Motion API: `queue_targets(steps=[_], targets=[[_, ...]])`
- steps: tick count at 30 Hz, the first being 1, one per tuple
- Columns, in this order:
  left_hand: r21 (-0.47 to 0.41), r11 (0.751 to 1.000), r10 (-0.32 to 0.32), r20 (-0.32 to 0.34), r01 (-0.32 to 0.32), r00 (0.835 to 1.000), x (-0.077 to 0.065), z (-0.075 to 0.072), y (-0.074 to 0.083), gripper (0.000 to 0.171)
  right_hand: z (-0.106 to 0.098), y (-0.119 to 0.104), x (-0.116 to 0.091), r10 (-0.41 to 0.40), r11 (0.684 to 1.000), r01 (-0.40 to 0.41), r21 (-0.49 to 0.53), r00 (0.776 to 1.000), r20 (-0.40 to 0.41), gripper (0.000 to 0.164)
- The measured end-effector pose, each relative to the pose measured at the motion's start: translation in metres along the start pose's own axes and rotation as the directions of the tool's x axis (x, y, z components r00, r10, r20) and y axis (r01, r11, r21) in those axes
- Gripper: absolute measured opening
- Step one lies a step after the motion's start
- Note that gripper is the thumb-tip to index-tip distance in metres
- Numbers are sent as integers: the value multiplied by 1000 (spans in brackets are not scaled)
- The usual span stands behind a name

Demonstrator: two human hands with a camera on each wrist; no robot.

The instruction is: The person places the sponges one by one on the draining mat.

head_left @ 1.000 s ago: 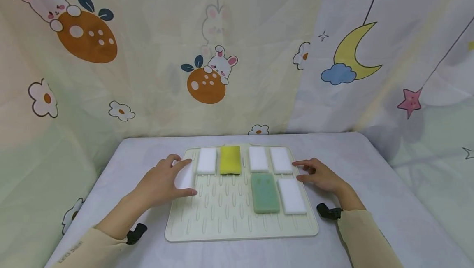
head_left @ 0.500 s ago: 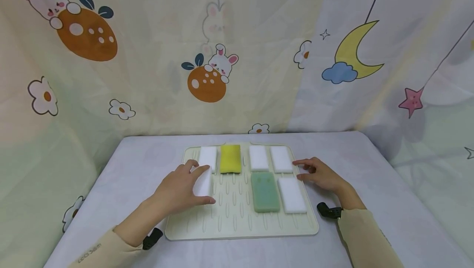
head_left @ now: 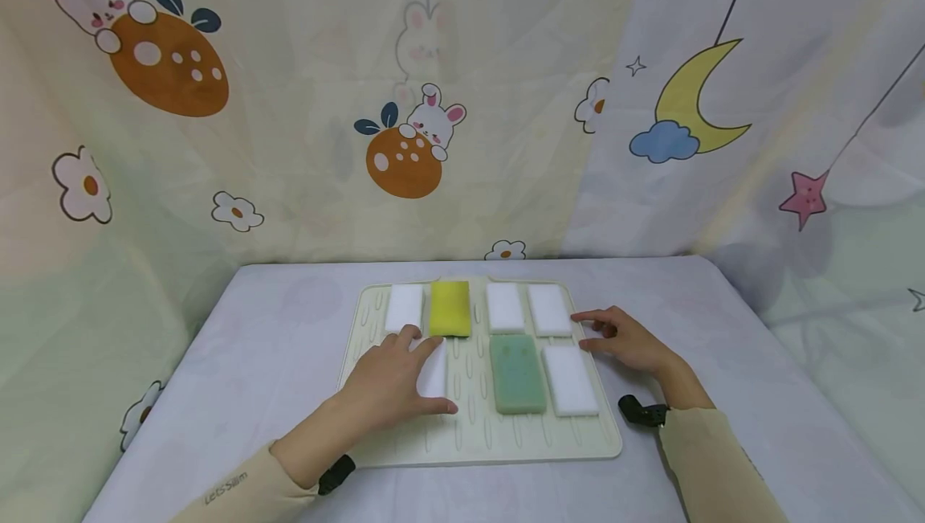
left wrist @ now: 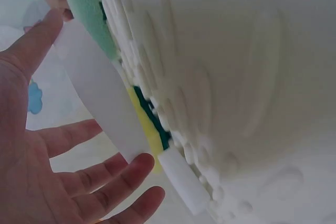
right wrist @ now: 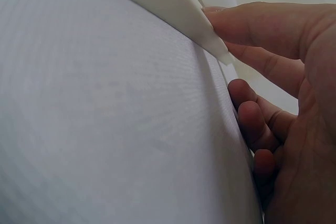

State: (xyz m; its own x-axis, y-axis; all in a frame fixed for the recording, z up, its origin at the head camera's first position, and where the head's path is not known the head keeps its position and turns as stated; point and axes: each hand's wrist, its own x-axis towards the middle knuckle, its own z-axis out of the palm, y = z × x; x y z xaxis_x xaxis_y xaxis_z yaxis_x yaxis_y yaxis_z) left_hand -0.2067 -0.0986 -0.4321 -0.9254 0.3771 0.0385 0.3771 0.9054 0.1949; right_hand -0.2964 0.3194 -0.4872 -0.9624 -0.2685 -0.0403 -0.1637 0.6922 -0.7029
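My left hand (head_left: 390, 385) holds a white sponge (head_left: 433, 372) between thumb and fingertips, over the left-middle part of a cream ridged mat (head_left: 470, 435). In the left wrist view this sponge (left wrist: 100, 90) stands on its side, with the thumb at one end and fingertips at the other. Part of it is hidden behind the hand in the head view. At the mat's right edge rests my right hand (head_left: 630, 344), index finger and thumb reaching the rim and the other fingers loosely curled. Beside it lie two white sponges (head_left: 570, 380) along that edge.
A green sponge (head_left: 517, 374) lies right of the held one. Along the back row are a white sponge (head_left: 405, 306), a yellow sponge (head_left: 450, 308) with a dark underside, and another white sponge (head_left: 504, 308). A white cloth (head_left: 289, 306) covers the table; a printed curtain (head_left: 303, 145) hangs behind.
My left hand has carried the white sponge rightward and nearer to me, from the mat's left edge to below the yellow sponge. The right hand has stayed in place.
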Motion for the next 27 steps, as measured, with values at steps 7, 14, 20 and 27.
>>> queue_targets(steps=[7, 14, 20, 27], targets=[[12, 1000, 5, 9, -5, 1000, 5, 10, 15, 102, 0, -1, 0, 6, 1000, -6, -1, 1000, 3, 52], [22, 1000, 8, 8, -8, 1000, 9, 18, 25, 101, 0, -1, 0, 13, 1000, -13, -2, 1000, 8, 53], [33, 999, 18, 4, -18, 1000, 12, 21, 28, 99, 1, -1, 0, 18, 1000, -18, 8, 1000, 2, 53], [31, 999, 13, -11, -13, 1000, 15, 25, 31, 101, 2, -2, 0, 13, 1000, -13, -1, 1000, 6, 53]])
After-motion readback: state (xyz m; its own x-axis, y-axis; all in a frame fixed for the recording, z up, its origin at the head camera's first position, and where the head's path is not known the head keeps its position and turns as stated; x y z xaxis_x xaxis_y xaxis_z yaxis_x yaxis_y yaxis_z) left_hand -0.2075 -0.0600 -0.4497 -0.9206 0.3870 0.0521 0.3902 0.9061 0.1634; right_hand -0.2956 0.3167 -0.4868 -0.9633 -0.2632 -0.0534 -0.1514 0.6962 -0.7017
